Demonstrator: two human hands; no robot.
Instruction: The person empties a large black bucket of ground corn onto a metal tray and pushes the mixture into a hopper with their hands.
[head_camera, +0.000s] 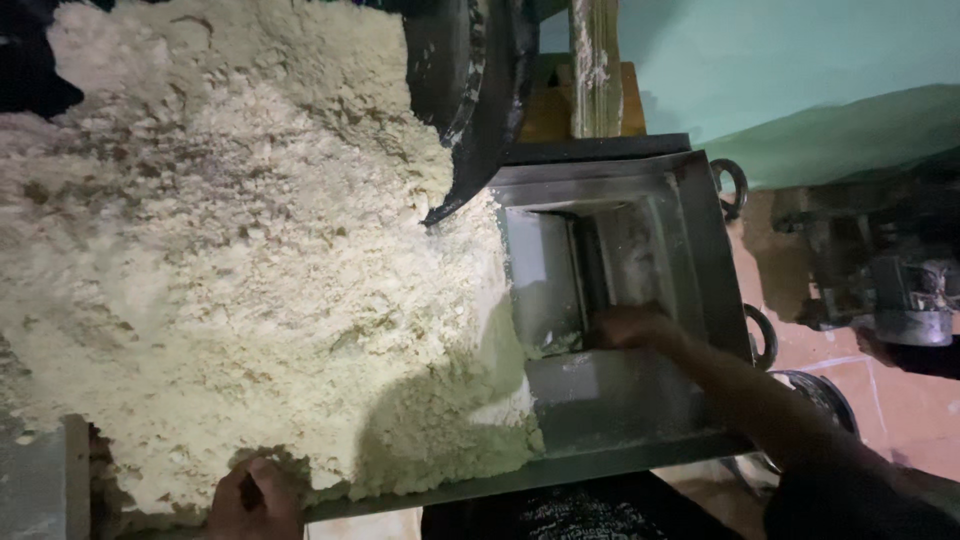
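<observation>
The right hand (630, 328) reaches curled into the grey metal hopper's (715, 250) throat, the pale crumbly meal heap (230, 260) lying leftward beside it, while the left hand (255, 500) grips the tray's bottom edge.

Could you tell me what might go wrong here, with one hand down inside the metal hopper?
The right hand reaches deep into the metal hopper, next to its inner opening; if the machine runs, fingers could get caught. The crumbly pale meal is heaped to the tray's front edge by the left hand, so some could spill over. Dim light makes the opening hard to see.
</observation>
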